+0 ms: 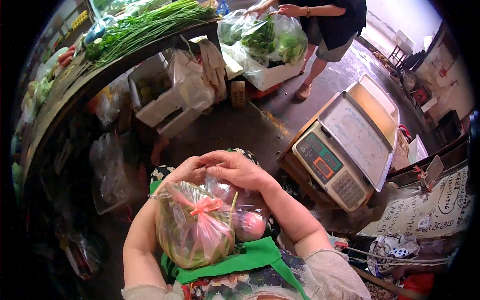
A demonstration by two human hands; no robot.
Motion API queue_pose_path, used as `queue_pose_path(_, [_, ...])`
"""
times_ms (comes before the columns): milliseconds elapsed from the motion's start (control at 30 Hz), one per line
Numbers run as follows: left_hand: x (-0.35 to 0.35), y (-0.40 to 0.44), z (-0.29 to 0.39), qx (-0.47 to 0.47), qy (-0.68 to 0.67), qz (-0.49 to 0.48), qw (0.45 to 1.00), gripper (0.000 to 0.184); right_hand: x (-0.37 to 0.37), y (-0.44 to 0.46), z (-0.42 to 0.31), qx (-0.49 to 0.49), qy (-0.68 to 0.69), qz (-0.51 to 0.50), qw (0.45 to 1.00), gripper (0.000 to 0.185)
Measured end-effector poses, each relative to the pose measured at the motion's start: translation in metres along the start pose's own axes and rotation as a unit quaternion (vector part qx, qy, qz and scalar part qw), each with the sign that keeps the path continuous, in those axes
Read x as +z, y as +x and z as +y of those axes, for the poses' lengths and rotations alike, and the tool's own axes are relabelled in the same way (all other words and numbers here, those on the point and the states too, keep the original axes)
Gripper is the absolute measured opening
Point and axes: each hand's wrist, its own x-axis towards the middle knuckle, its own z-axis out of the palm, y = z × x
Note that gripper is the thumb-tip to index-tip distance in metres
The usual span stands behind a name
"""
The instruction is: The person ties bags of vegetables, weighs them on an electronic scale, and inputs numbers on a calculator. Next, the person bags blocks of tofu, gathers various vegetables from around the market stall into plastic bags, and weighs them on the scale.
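Observation:
A clear bag of green vegetables (195,227), tied with a pink strip (206,206), rests on the lap against the green apron (235,257). Beside it on the right lies a second clear bag with a reddish round item (250,225). My left hand (187,170) and my right hand (230,167) meet just beyond the bags, fingers curled and overlapping. Whether they pinch part of the clear bag between them is hidden. My left forearm passes along the left side of the tied bag.
A digital scale (335,160) stands on a box at the right. Leafy vegetables (150,30) cover the counter at upper left. Another person (325,25) reaches over bagged greens (265,40) at the top. White foam boxes (160,107) sit under the counter.

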Motion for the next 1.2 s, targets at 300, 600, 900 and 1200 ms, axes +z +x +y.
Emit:
queue_pose_path(300, [0.000, -0.003, 0.003, -0.011, -0.036, -0.006, 0.999, 0.027, 0.003, -0.001, -0.006, 0.007, -0.003, 0.007, 1.000, 0.034])
queue_pose_path(600, [-0.011, 0.007, -0.024, 0.013, -0.014, 0.001, 1.000, 0.027, 0.005, -0.001, -0.008, 0.008, 0.007, 0.005, 1.000, 0.034])
queue_pose_path(900, [-0.009, 0.006, -0.023, 0.035, 0.030, 0.024, 0.999, 0.024, 0.007, 0.001, -0.005, 0.005, 0.011, 0.005, 1.000, 0.036])
queue_pose_path(1200, [-0.005, -0.005, 0.000, 0.002, 0.019, 0.015, 1.000, 0.024, 0.006, 0.001, -0.004, 0.006, 0.017, 0.001, 1.000, 0.036])
